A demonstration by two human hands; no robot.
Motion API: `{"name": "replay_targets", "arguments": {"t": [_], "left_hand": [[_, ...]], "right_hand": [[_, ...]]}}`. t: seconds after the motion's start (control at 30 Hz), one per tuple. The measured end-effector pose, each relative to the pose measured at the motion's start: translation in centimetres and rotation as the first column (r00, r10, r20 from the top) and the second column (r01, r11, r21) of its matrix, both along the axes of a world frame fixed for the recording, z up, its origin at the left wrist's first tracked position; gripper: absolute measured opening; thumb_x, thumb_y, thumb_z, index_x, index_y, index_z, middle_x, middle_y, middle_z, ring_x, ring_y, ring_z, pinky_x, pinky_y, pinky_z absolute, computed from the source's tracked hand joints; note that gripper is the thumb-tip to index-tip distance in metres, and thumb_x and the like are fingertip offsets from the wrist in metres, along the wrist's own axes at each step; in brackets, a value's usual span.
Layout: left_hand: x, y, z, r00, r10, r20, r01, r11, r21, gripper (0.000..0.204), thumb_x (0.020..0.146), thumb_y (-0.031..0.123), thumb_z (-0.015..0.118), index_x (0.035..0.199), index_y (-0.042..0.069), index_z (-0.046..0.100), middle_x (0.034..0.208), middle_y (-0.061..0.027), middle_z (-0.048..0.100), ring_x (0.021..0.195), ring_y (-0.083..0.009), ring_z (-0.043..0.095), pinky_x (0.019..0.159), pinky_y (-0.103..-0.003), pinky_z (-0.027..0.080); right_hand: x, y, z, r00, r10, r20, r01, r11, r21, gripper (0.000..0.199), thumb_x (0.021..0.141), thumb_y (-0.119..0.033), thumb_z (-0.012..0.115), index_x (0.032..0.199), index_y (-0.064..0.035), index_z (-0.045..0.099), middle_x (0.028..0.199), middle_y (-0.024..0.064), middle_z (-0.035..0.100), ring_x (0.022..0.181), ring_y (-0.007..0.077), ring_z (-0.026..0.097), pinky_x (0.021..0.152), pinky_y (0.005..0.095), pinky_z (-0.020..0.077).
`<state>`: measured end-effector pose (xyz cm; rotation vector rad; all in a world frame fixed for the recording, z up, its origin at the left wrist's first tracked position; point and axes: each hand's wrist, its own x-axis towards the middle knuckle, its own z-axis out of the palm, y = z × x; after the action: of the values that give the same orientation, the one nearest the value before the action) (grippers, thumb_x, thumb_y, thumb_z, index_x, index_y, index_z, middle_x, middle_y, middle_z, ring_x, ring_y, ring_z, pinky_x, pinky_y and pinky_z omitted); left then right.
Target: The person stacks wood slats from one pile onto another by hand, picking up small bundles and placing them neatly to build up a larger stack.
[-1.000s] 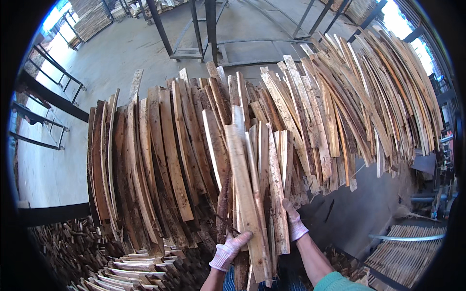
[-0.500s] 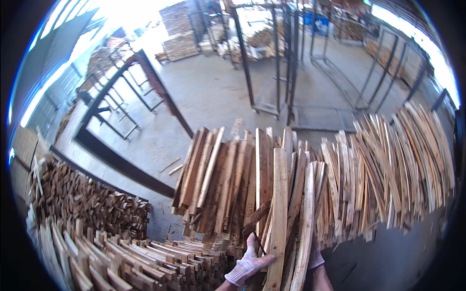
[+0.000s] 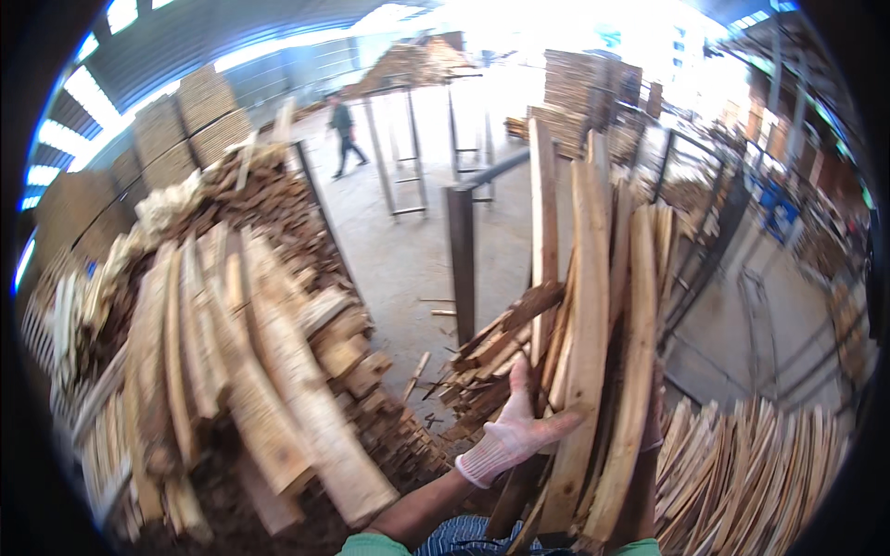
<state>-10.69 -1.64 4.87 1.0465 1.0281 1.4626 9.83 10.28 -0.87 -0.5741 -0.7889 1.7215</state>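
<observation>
A bundle of long wooden slats (image 3: 586, 306) stands upright in front of my body, clasped between both hands. My left hand (image 3: 521, 424), in a pale knitted glove, presses on the bundle's left side with its thumb pointing up and its fingers wrapped round the slats. On the other side my right hand (image 3: 656, 412) grips the bundle; the slats hide most of it. A darker rough-barked piece (image 3: 533, 304) sticks out leftward from the bundle above my left thumb. The slats' lower ends reach down to my lap.
To the left lies a large heap of slats (image 3: 269, 361). More slats (image 3: 742, 473) are stacked at lower right. A dark metal post (image 3: 461, 264) rises just beyond the bundle. Farther off, a person (image 3: 344, 134) walks near metal frames (image 3: 394, 153) and stacked timber (image 3: 589, 93).
My view has swung left toward the left-hand heap. The bundle, held in both hands, has come with me off the long row of slats and now stands taller in view.
</observation>
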Motion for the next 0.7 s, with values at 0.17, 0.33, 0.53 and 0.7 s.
{"name": "replay_targets", "arguments": {"t": [0.17,0.33,0.53,0.7], "left_hand": [[1.9,-4.2,10.5,0.937,0.301,0.176,-0.333,0.921,0.199,0.12,0.08,0.002,0.08,0.158,0.011,-0.01,0.146,-0.0127,0.039,0.13,-0.0207,0.043,0.113,-0.036,0.036],[1.9,-7.4,18.3,0.837,0.451,0.311,-0.537,0.786,0.307,0.115,0.082,0.003,0.079,0.156,0.012,-0.009,0.14,-0.0132,0.046,0.123,-0.019,0.05,0.103,-0.035,0.047],[-4.0,-15.6,26.2,0.562,0.824,0.076,-0.818,0.539,0.202,0.129,0.084,0.032,0.084,0.153,-0.007,-0.018,0.125,-0.0201,0.061,0.104,-0.0215,0.064,0.082,-0.03,0.056],[-9.7,-19.9,31.8,0.653,0.755,0.062,-0.733,0.609,0.303,0.115,0.083,0.046,0.082,0.155,-0.011,0.014,0.133,-0.023,0.056,0.111,-0.0245,0.064,0.096,-0.034,0.053]], "right_hand": [[-3.9,-1.4,8.8,0.962,0.253,-0.103,-0.244,0.966,0.087,0.076,0.094,-0.06,0.061,0.139,-0.0006,0.052,0.124,0.0137,0.065,0.108,0.0234,0.064,0.098,0.035,0.0529],[-8.1,-5.2,18.2,0.881,0.471,-0.048,-0.45,0.865,0.22,0.084,0.089,-0.064,0.064,0.14,0.001,0.05,0.123,0.0161,0.065,0.109,0.0252,0.064,0.099,0.0372,0.0532],[-17.7,-10.3,24.9,0.566,0.824,-0.036,-0.774,0.546,0.321,0.094,0.083,-0.067,0.068,0.142,0.003,0.046,0.123,0.019,0.065,0.11,0.0274,0.064,0.099,0.0398,0.0534],[-21.5,-11.9,35.3,0.498,0.857,0.134,-0.786,0.381,0.488,0.103,0.078,-0.071,0.071,0.144,0.0046,0.044,0.122,0.0214,0.065,0.111,0.0292,0.064,0.099,0.042,0.0537]]}}
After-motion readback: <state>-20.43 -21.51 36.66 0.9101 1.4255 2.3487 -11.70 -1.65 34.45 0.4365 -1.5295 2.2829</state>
